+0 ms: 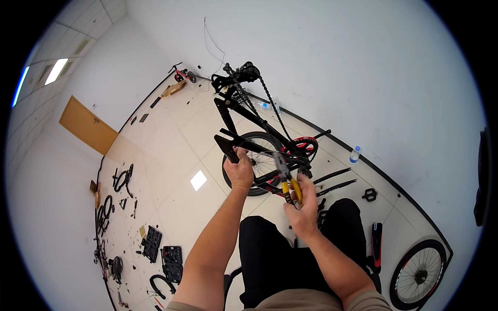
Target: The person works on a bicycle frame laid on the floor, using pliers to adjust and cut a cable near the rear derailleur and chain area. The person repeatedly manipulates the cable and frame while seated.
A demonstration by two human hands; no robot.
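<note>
A black bicycle frame (249, 142) is in front of me, its chain (271, 103) and derailleur (250, 71) toward the far end. My left hand (239, 173) is closed around a black part of this frame. In my right hand (305, 210) is a pair of pliers (284, 173) with yellow and black handles, its jaws pointing up beside the frame. Just past the pliers is the red and black crankset (307, 147). Behind the frame is a spoked wheel (259, 139) with a black tyre. A thin wire loop (207, 39) sticks up from the far end.
On the tiled floor to the right are a water bottle (355, 154), a pedal (369, 195) and a loose wheel (419, 277). Toolboxes (172, 263) and scattered bicycle parts (123, 181) lie to the left. White walls surround the room, with a wooden door (88, 125) at the left.
</note>
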